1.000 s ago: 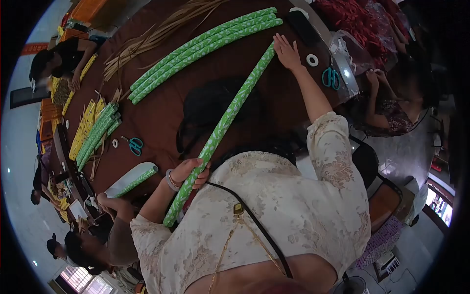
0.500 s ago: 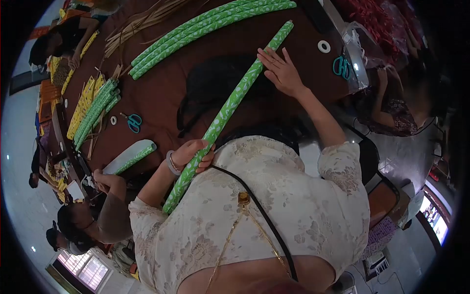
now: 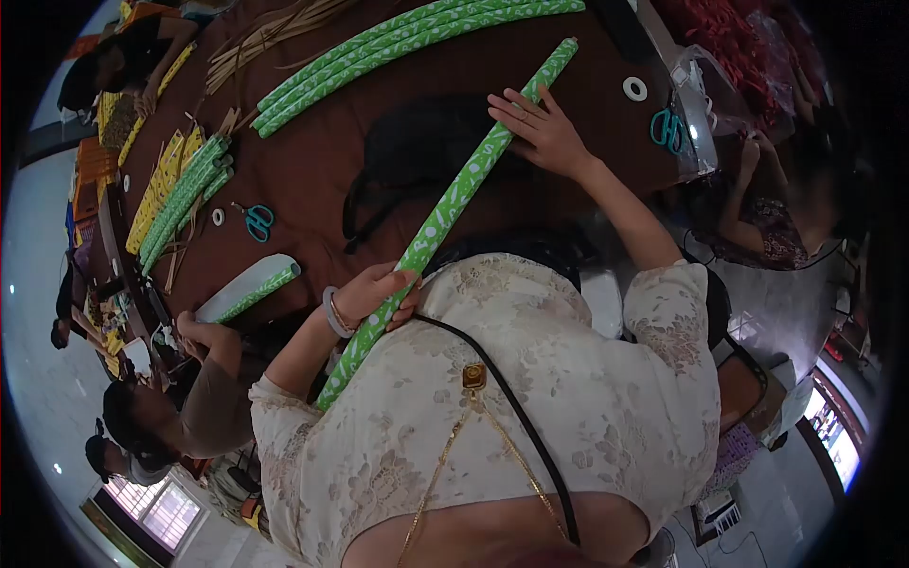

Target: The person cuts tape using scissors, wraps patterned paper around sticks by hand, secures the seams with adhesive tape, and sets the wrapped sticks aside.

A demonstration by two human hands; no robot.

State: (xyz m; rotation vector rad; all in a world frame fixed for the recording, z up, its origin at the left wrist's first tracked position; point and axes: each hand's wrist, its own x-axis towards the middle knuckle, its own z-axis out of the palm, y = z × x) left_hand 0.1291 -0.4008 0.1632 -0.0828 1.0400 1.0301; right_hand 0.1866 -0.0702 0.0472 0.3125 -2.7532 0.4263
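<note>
Your left hand (image 3: 369, 293) is grasping the green roll (image 3: 461, 194). Your right hand (image 3: 551, 142) is lying, fingers extended, across its far part.

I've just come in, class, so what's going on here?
The person's left hand grips a green patterned roll towards its near end; the right hand is open, fingers across it towards the far end. More green rolls lie beyond on the brown table cover. To the left, a co-worker's hand is by a partly rolled sheet.
</note>
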